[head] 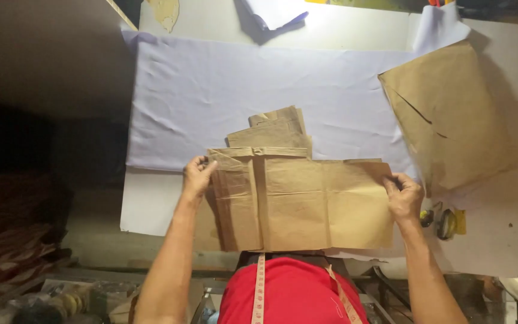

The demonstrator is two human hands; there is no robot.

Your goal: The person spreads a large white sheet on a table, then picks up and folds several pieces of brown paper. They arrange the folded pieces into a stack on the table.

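Right now I've got my left hand (197,178) pinching the upper left corner of the brown paper pattern piece (307,201) and my right hand (404,197) clamped on its right edge. It lies creased over the pale lilac fabric (211,102) on the desk (151,207). I'd keep both grips taut and level so the folds flatten.

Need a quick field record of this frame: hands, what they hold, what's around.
left hand: grips the top left corner of a creased brown paper pattern piece
right hand: grips the same piece at its right edge
under it: pale lilac cloth spread on a white table
behind it: smaller brown paper pieces, stacked
right side: large brown paper sheet
on person: tape measure over red shirt
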